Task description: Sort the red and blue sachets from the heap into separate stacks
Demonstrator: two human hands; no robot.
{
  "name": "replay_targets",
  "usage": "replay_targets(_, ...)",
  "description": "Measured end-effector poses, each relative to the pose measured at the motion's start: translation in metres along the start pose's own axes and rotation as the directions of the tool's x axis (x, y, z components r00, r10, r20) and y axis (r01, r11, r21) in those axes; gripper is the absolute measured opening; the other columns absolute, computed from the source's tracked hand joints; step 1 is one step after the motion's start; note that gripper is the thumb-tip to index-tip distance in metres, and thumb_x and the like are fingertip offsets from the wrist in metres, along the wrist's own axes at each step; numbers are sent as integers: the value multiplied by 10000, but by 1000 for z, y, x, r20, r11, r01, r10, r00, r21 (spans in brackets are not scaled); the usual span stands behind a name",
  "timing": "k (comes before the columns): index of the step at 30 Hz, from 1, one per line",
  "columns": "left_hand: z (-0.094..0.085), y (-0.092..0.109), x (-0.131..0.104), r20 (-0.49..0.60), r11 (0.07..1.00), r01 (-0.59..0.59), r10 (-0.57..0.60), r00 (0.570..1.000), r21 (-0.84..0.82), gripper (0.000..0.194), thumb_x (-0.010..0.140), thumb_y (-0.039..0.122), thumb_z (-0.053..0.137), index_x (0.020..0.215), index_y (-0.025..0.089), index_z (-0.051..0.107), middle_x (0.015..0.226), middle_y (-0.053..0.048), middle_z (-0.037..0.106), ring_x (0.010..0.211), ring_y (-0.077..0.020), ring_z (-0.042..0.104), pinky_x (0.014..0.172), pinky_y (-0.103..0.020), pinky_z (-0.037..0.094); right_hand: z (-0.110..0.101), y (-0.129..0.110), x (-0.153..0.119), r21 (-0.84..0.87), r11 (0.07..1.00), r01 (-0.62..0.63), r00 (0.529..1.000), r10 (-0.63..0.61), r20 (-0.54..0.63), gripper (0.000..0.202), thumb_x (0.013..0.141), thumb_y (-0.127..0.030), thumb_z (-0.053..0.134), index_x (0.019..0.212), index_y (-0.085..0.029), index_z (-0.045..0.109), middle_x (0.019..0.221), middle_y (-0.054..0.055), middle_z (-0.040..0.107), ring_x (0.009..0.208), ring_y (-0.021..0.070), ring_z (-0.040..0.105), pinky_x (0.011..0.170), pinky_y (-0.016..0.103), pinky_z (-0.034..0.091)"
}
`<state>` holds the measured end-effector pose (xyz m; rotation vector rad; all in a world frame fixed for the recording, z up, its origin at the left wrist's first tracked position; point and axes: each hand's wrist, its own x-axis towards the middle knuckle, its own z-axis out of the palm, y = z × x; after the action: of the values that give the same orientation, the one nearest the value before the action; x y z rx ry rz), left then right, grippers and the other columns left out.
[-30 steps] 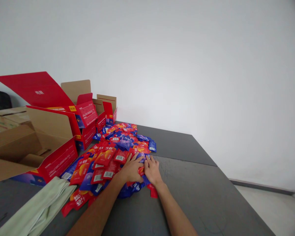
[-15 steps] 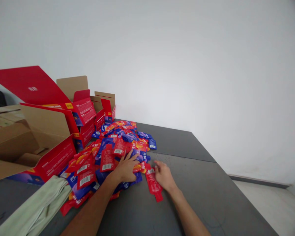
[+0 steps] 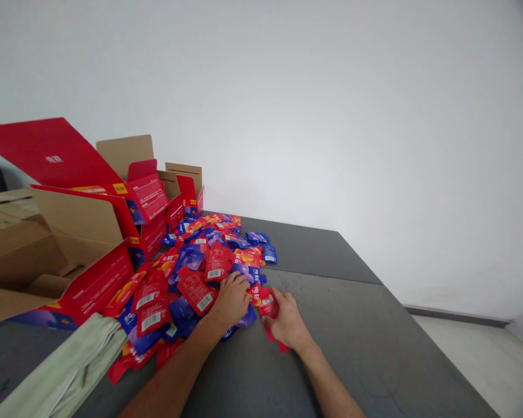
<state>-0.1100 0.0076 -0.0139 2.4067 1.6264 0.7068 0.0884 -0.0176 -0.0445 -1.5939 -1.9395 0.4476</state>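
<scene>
Blue and red flat spouted pouches (image 3: 196, 288) lie in a loose heap at the left of the table. My left hand (image 3: 232, 297) is at the heap's right edge, its fingers bent round the left end of a red-and-orange pouch (image 3: 256, 294). Just right of it, my right hand (image 3: 286, 320) has thumb and fingers closed across a red pouch (image 3: 267, 306) lying on the table. That pouch's middle is hidden by the hand, and its lower end shows below. A blue-and-purple pouch (image 3: 251, 274) lies just beyond my left fingertips.
Open red cartons (image 3: 98, 278) with brown insides stand along the left, several in a row towards the wall. A pale green cloth (image 3: 65, 368) lies at the front left. The dark table (image 3: 353, 331) has a right edge, with pale floor beyond.
My right hand has moved slightly left and down, closing over the red pouch. My left hand has shifted a little right, its fingers more bent. Some red pouches in the heap have turned.
</scene>
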Motion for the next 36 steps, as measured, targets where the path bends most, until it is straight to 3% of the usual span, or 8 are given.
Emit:
replay_targets(5,4,7,-1,-12,993,27,-29,1000,-113,163,805,153,532,934,208,615,988,-54,653,1006,-211,570,906,-330,415,7,0,0,12,1000,-11,997,12,-71,702,694,-277,670,1363,-138,509,1209,169,566,1136,332,526,1029,418,423)
replay_targets(11,2,17,-2,29,913,233,-237,971,-335,127,801,148,548,899,230,545,916,2,661,909,-170,611,786,-261,422,13,-5,2,150,989,15,982,14,-188,613,803,-229,527,1405,-165,432,1225,147,569,1153,293,540,1004,415,457)
replay_targets(17,4,22,0,31,790,290,-326,945,-541,89,805,232,558,838,226,476,783,39,623,761,-151,605,676,-241,408,10,-12,3,267,964,-24,980,76,-185,620,841,-278,526,1437,-204,368,1264,122,575,1109,271,574,927,400,504)
replay_targets(22,11,24,1,38,689,308,-378,925,-656,205,847,384,545,806,228,419,685,60,529,637,-131,534,591,-234,378,2,-20,3,355,934,-47,982,109,-155,591,908,-348,475,1462,-203,328,1228,96,607,1020,221,620,917,363,508)
replay_targets(26,18,28,2,114,493,340,-432,895,-801,303,824,475,574,786,221,414,686,50,544,636,-127,548,587,-231,417,1,-26,1,397,917,-33,988,90,-126,557,920,-366,477,1443,-207,368,1181,88,635,1038,209,623,943,344,492)
replay_targets(31,21,36,0,368,81,410,-312,876,-908,376,787,478,622,1017,192,539,767,-6,649,648,-152,618,613,-277,497,3,-22,3,428,903,-33,974,125,-188,485,901,-340,502,1367,-208,481,1156,92,636,982,209,628,890,338,504)
replay_targets(33,21,38,-1,371,41,392,-250,894,-919,446,748,447,673,1084,169,581,807,-41,682,684,-170,640,644,-291,505,3,-19,5,449,893,-40,966,150,-212,468,881,-333,527,1329,-197,523,1109,89,646,897,198,634,829,322,513)
replay_targets(36,18,40,-2,283,135,315,-213,935,-939,393,759,434,660,1023,143,654,799,-67,701,749,-201,654,695,-302,503,2,-17,7,522,851,-49,966,172,-190,426,853,-364,572,1238,-184,592,986,67,672,765,181,619,731,297,506)
